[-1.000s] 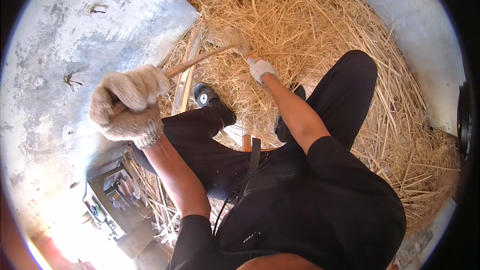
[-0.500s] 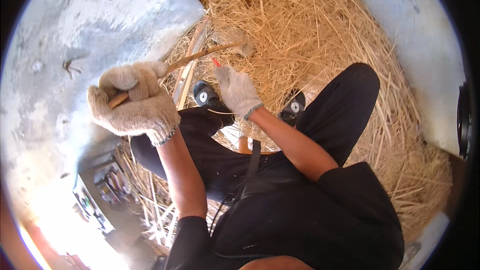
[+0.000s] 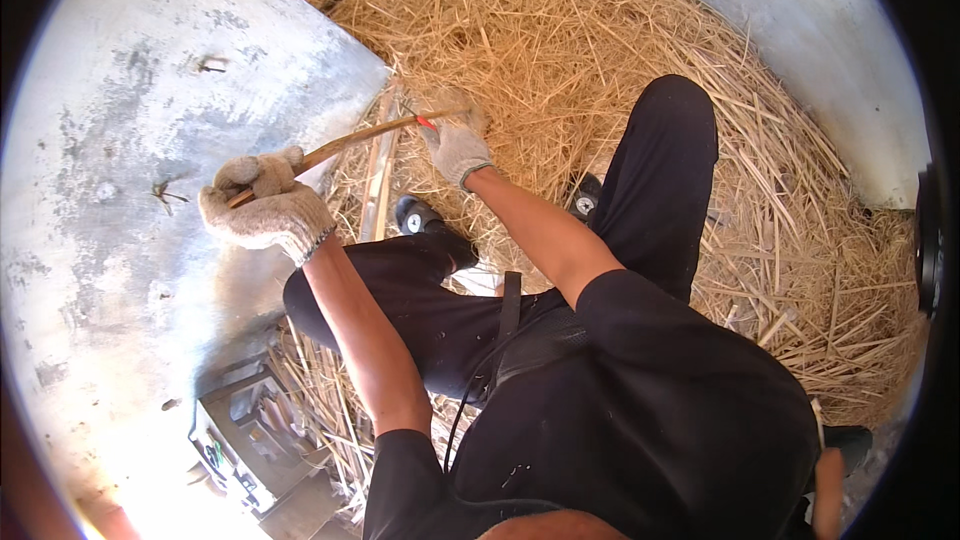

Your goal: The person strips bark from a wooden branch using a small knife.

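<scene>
My left hand (image 3: 265, 202), in a beige knitted work glove, is closed round one end of a long, slightly curved brown wooden strip (image 3: 345, 143). The strip slants up and away to the right over the straw. My right hand (image 3: 460, 152), gloved the same way, is closed on a small red tool (image 3: 427, 123). Only a red part of it shows by the fingertips, against the strip near its far end. The rest of the tool is hidden by the glove, so its kind is unclear.
Straw and shavings (image 3: 560, 50) cover the floor ahead and to the right. A whitish worn wall (image 3: 130, 160) stands close on the left, another panel (image 3: 800, 50) at the right. Wooden slats (image 3: 378, 180) lie by my shoe. A box of tools (image 3: 240, 440) sits at lower left.
My right hand with the red tool has moved left and is now at the strip. My left hand has shifted slightly right, still holding the strip. The head view has also shifted.
</scene>
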Demonstrator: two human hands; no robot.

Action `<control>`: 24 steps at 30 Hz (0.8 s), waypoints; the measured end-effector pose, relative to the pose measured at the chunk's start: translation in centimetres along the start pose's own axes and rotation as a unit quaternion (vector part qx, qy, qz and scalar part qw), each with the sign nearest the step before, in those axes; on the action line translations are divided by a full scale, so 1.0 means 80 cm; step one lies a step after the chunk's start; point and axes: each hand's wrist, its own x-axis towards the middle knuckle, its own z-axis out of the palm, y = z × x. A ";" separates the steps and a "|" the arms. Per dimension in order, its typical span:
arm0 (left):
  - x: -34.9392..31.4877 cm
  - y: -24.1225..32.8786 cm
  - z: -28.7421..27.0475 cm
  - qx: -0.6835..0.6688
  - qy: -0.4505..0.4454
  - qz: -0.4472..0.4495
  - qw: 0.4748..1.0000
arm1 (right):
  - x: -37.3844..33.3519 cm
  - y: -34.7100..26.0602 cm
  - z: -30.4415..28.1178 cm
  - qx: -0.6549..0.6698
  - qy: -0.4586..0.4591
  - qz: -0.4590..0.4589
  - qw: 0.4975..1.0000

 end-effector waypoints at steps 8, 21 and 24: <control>0.013 -0.005 0.012 0.008 -0.038 -0.024 0.999 | 0.021 0.019 -0.018 -0.104 -0.042 0.054 0.992; 0.001 -0.003 0.032 0.014 -0.083 -0.026 0.996 | 0.044 0.053 0.023 -0.080 -0.057 0.134 0.986; 0.038 0.003 0.001 0.018 -0.094 -0.061 0.994 | 0.035 0.045 0.022 -0.106 -0.085 0.125 0.983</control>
